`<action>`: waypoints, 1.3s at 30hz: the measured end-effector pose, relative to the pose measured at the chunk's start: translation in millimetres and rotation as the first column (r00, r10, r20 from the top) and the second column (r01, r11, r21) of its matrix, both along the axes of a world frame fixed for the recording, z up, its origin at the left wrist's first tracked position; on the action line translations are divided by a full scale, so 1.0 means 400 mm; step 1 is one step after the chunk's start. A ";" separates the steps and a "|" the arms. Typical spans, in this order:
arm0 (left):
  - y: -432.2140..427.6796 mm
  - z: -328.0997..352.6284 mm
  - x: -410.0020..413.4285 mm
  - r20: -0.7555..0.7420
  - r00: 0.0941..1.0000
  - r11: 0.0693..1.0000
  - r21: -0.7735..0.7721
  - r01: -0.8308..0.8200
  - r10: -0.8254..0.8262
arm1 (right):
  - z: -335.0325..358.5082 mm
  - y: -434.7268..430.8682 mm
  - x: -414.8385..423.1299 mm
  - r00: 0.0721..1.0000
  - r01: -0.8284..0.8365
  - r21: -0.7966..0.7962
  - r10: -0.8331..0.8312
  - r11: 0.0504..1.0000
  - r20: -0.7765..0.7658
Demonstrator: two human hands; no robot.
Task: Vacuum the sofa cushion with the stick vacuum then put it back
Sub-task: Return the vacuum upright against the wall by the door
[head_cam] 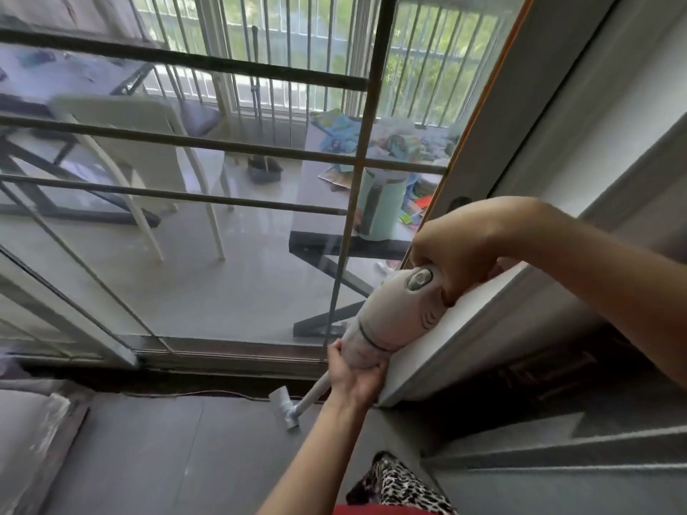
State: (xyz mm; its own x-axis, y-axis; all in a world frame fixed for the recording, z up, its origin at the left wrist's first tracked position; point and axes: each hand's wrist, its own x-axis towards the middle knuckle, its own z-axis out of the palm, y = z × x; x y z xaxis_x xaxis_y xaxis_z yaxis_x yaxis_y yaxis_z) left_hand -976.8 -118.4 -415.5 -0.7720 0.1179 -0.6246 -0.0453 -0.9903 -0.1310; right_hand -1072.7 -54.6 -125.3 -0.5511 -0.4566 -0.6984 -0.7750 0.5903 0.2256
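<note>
A white stick vacuum (394, 314) leans against the white door frame at the right, tilted, its small floor head (284, 408) resting on the grey floor tiles near the door track. My right hand (461, 250) grips the handle at the top, just above the grey power button. My left hand (355, 373) wraps around the lower end of the motor body where the thin tube begins. A grey sofa cushion edge (26, 421) shows at the lower left.
A glass sliding door with dark bars (223, 143) fills the view ahead. Beyond it lie a balcony with a white chair (148, 150), a dark table (334, 217) with a pale green appliance and scattered colourful items. A white frame (483, 321) and wall stand right.
</note>
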 end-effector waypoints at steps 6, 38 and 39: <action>0.054 -0.012 -0.078 0.115 0.987 0.993 -0.007 0.116 -0.114 | -0.054 0.034 -0.082 0.989 -0.145 0.019 0.145 0.989 -0.033; 0.185 -0.221 -0.368 0.388 0.911 0.963 0.266 0.031 -0.137 | -0.365 0.149 -0.389 0.940 -0.332 0.060 0.336 0.941 -0.061; 0.186 -0.227 -0.368 0.384 0.912 0.961 0.275 0.035 -0.143 | -0.373 0.149 -0.389 0.938 -0.337 0.067 0.341 0.939 -0.055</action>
State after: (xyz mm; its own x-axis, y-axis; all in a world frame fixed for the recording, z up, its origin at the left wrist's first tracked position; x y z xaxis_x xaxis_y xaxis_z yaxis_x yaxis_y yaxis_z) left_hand -1123.9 -44.2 -506.2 -0.4454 0.3718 -0.8145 -0.0224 -0.9140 -0.4050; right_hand -1228.5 5.2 -274.4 -0.4151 -0.5856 -0.6963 -0.9097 0.2799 0.3069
